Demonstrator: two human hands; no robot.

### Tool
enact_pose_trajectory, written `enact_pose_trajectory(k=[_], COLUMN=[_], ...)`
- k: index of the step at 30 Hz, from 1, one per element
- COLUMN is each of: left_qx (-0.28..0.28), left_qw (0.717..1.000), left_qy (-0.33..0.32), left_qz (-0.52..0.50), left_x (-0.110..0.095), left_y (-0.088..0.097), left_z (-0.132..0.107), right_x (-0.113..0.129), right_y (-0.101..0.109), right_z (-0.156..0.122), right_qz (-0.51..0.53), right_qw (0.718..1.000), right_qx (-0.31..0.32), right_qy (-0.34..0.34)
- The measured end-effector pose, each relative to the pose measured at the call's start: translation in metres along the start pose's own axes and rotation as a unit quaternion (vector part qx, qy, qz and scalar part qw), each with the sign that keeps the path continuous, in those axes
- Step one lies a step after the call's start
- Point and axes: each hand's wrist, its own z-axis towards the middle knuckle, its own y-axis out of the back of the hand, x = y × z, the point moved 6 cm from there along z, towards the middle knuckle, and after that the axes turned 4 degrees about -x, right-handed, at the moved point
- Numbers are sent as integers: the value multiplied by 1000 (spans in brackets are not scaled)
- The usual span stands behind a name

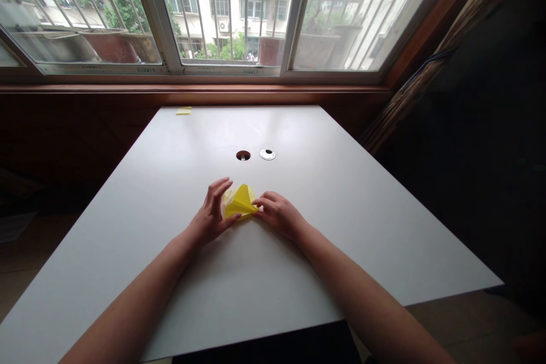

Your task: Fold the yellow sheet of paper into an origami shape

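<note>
A folded piece of bright yellow paper [241, 200] rests near the middle of the white table, between my two hands. One point of it stands up at the top, and creases fan out toward its lower left. Paler yellow paper shows behind its left side. My right hand [275, 211] pinches the right corner between thumb and fingers. My left hand [214, 209] is at the left side, fingers raised and apart, with the thumb along the paper's lower edge.
The white table [341, 227] reaches to the window sill. Beyond my hands are a round cable hole [243, 156] and a white round cap [267, 154]. A yellow strip [183, 111] lies at the far left corner. A curtain [409, 91] hangs on the right.
</note>
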Motion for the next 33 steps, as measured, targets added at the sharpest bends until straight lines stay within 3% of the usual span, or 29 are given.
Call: enact_pose_trajectory(k=[4,9,15,23,28,33], left_qx=[14,49,75,54,83,69], left_qw=[996,985,984,982,971,968], left_qy=[-76,-116,-84,-113,-87,-78], left_qz=[51,114,136,143,206,229], left_x=[-21,-38,-28,-28,-26,-29], left_y=[7,6,2,3,1,3], left_z=[2,4,2,4,5,7], right_x=[-4,-7,-1,-1,0,3], right_y=[0,1,-1,-1,0,0], right_z=[-2,-3,-1,-1,0,0], right_qz=[2,16,-31,-25,-33,-40], right_qw=[999,997,999,1000,999,999], right_qx=[3,-2,3,-2,0,7], right_qy=[-35,-70,-18,-10,-5,-1])
